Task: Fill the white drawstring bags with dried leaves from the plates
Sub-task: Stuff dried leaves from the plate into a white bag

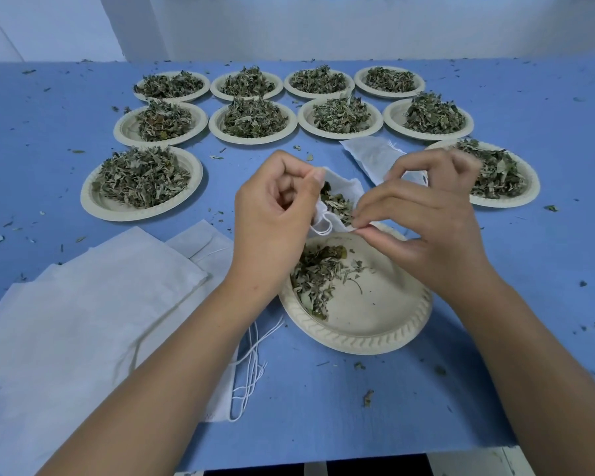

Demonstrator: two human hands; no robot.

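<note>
A small white drawstring bag [345,189] is held open above the near plate [375,324], with dried leaves showing in its mouth. My left hand [272,214] pinches the bag's left rim. My right hand [423,221] pinches the rim on the right between thumb and fingertips. The near plate holds only a small pile of leaves [315,273] on its left side. A loop of the bag's cord hangs under my left hand.
Several plates heaped with dried leaves stand in rows behind, with one at the left [141,182] and one at the right [495,173]. A flat bag [371,154] lies beyond my hands. A stack of white bags [93,304] with loose cords lies at the left. Leaf crumbs litter the blue table.
</note>
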